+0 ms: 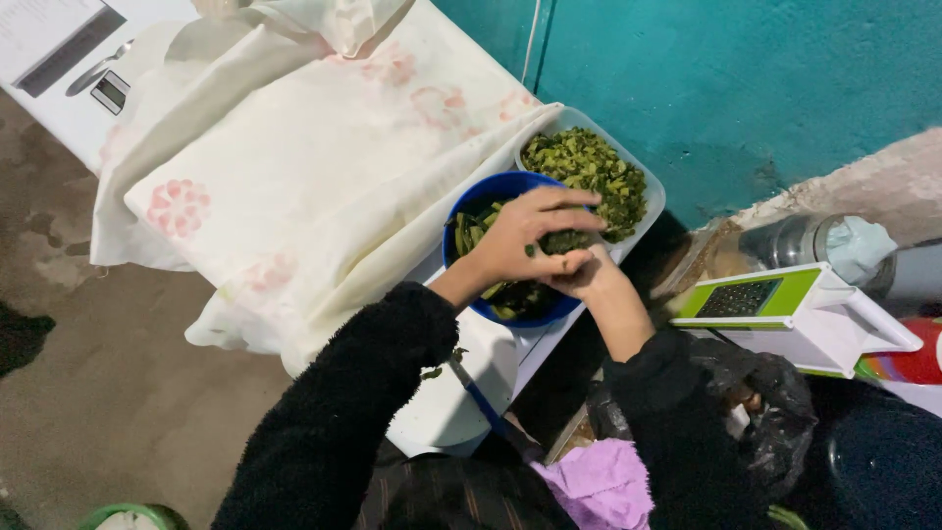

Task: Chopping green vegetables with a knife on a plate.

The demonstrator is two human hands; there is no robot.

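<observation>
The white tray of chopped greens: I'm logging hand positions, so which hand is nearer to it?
Left. The left hand reaches over the blue bowl, fingertips at the white tray's edge. The right hand sits lower, over the bowl's near side, farther from the tray.

a teal painted wall fills the upper right of the frame, scuffed near its base. a bare grey-brown concrete floor takes the left and lower left, stained in patches. a white table runs through the middle, draped with a pale flowered cloth. the light is dim and cool.
</observation>
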